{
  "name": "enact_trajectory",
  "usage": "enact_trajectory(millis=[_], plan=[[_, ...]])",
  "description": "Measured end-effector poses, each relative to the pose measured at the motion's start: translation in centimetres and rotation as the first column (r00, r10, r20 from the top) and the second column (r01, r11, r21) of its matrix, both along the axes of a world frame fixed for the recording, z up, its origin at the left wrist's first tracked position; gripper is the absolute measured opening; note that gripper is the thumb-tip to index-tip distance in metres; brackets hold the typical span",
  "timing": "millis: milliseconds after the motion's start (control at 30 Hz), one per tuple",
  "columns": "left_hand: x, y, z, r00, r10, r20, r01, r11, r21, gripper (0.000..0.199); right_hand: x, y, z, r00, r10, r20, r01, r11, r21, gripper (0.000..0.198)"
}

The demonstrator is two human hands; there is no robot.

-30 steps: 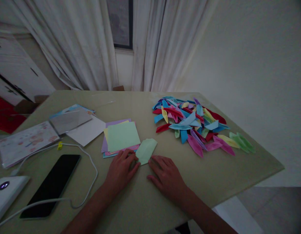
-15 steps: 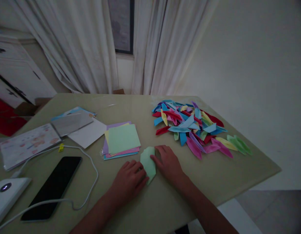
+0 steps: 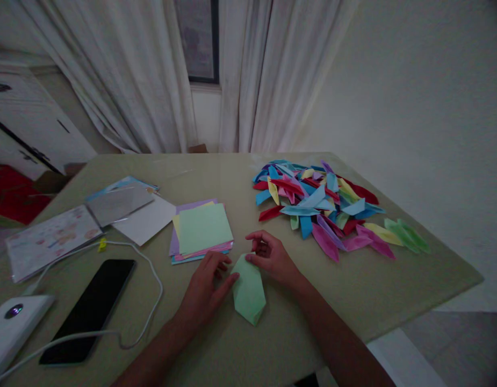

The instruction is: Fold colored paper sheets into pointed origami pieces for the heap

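A pale green sheet of folded paper [image 3: 249,295] lies at the table's near middle, long and six-sided with a point toward me. My left hand [image 3: 208,285] is at its upper left edge, thumb on the paper and fingers curved beside it. At its top end is my right hand [image 3: 272,258], the thumb on the paper and the other fingers curled. The paper's top edge is partly hidden by my fingers. Just beyond my left hand sits a stack of square coloured paper [image 3: 203,228], green on top.
To the right spreads a pile of folded coloured paper pieces [image 3: 312,201]. On the left are a black phone [image 3: 89,312], a white device [image 3: 18,328] with a white cable [image 3: 155,269], and flat plastic sleeves with sheets [image 3: 55,239]. Curtains [image 3: 111,75] hang behind the table.
The green paper has been turned and shifted slightly toward me, and more of it now shows. My left hand has moved up its edge; the right fingers have curled above its top.
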State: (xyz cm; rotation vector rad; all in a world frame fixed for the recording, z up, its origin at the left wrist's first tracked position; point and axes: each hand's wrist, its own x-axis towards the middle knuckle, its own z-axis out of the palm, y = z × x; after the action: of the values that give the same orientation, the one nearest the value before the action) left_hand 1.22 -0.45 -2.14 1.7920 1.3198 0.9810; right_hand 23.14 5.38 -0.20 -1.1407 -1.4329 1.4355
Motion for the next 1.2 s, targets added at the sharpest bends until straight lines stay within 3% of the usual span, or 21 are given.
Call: enact_trajectory(millis=[100,200,367,533,667,833,1033,1200], plan=[[0.1,0.0,0.2,0.997,0.027,0.073,-0.023,0.999,-0.047,0.029,-0.6,-0.4,0.1,0.991,-0.003,-0.132,-0.002,0.999,-0.036,0.047],[0.1,-0.1,0.4,0.995,0.024,0.099,-0.017,0.998,-0.067,0.02,-1.2,-0.7,-0.3,0.978,0.0,-0.207,-0.008,0.999,-0.039,0.051],[-0.2,-0.2,0.8,0.991,0.077,0.109,-0.087,0.992,0.094,0.008,-1.5,-1.1,-0.6,0.975,0.118,-0.187,-0.134,0.988,-0.075,0.052],[-0.3,-0.3,1.6,0.989,0.126,0.083,-0.144,0.951,0.272,0.007,-1.6,-1.4,-0.5,0.957,0.191,-0.219,-0.217,0.971,-0.1,0.046],[-0.3,-0.5,1.9,0.986,0.152,0.065,-0.165,0.945,0.284,0.008,-1.6,-1.5,-0.4,0.937,0.206,-0.283,-0.244,0.964,-0.104,0.045],[-0.4,-0.5,1.6,0.989,0.143,0.035,-0.146,0.926,0.349,0.03,-1.7,-1.8,-0.2,0.925,0.169,-0.34,-0.241,0.953,-0.184,0.043],[-0.2,-0.4,1.7,0.993,0.109,0.042,-0.116,0.911,0.395,0.017,-1.9,-1.9,-0.1,0.917,0.224,-0.331,-0.287,0.945,-0.155,0.037],[-0.4,-0.2,1.8,0.99,0.113,0.084,-0.137,0.902,0.409,0.019,-1.8,-1.9,-0.3,0.89,0.298,-0.346,-0.367,0.917,-0.154,0.04]])
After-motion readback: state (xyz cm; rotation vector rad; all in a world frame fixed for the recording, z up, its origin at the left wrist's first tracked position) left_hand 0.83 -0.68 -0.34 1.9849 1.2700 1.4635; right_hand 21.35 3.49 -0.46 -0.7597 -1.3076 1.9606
